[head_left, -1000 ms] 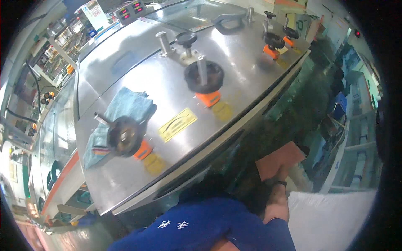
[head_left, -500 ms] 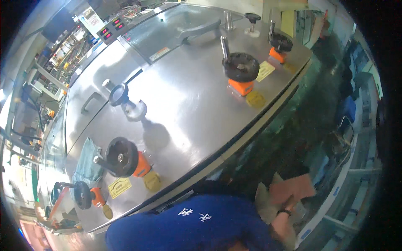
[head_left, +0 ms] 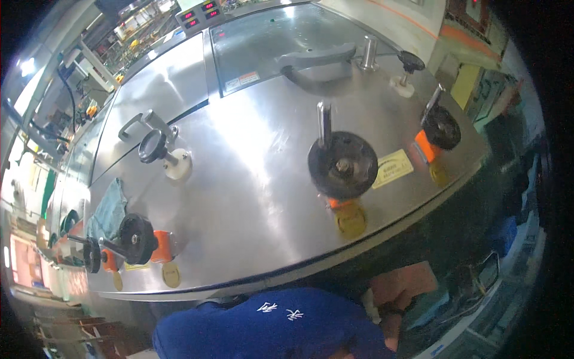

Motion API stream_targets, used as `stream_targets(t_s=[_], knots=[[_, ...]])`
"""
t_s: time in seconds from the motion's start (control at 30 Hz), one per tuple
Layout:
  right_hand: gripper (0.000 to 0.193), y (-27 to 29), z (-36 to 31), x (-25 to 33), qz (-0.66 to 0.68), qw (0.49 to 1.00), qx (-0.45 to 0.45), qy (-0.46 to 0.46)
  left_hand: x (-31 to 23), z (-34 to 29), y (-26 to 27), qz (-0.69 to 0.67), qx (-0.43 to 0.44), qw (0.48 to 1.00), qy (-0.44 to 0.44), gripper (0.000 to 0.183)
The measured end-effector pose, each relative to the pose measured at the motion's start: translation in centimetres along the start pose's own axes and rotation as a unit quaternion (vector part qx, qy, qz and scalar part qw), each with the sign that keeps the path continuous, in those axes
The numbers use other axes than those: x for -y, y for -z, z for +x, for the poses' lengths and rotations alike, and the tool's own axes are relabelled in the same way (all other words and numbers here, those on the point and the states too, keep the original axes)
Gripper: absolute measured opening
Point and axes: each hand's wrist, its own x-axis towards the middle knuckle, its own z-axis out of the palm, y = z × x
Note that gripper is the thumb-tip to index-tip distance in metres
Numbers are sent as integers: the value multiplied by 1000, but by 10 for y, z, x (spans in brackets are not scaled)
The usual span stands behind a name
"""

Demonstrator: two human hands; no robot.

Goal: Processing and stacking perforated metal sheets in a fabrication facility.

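Observation:
At the lower right, my right hand (head_left: 399, 301), with a dark band on the wrist, is closed at the lower edge of a flat reddish-brown sheet (head_left: 409, 281). The fingers are dim and partly hidden. A pale, soft-looking piece (head_left: 372, 306) shows beside the hand; what it is I cannot make out. My left hand does not show. The blue shirt (head_left: 257, 326) on my body fills the lower middle, in front of a steel machine cover (head_left: 239, 209). The sheet is held apart from that cover, to its right.
The cover carries black handwheels with orange bases, one nearest the middle (head_left: 342, 164), others right (head_left: 442, 127) and left (head_left: 136, 239). Knobs (head_left: 153, 146), a grey handle (head_left: 320, 58) and a blue-green cloth (head_left: 109, 210) are on it. A grey rack (head_left: 508, 311) runs along the right.
The view has turned and come nearer the cover, so the handwheels appear lower and the near one larger. The reddish-brown sheet stays in my right hand, slightly lower in view.

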Motion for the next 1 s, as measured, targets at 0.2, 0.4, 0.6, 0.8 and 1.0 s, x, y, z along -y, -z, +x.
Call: stream_targets(t_s=[0.2, 0.4, 0.6, 0.8, 1.0], knots=[[38, 69, 130, 14, 49, 996, -70, -19, -51, -24, -61, -52, 4, 998, 31, 38], [44, 132, 275, 25, -51, 986, -127, 92, -200, -73, -80, -106, 1, 994, -36, 38], [41, 122, 403, 38, 205, 949, -194, 142, -468, -219, 10, -274, -33, 918, -284, 37], [42, 176, 467, 73, 420, 896, -23, 142, -573, -254, 41, -109, -753, 624, -179, 34], [34, 221, 492, 28, 699, 706, 81, 78, -611, -226, 128, -92, -705, 683, -171, 34]])
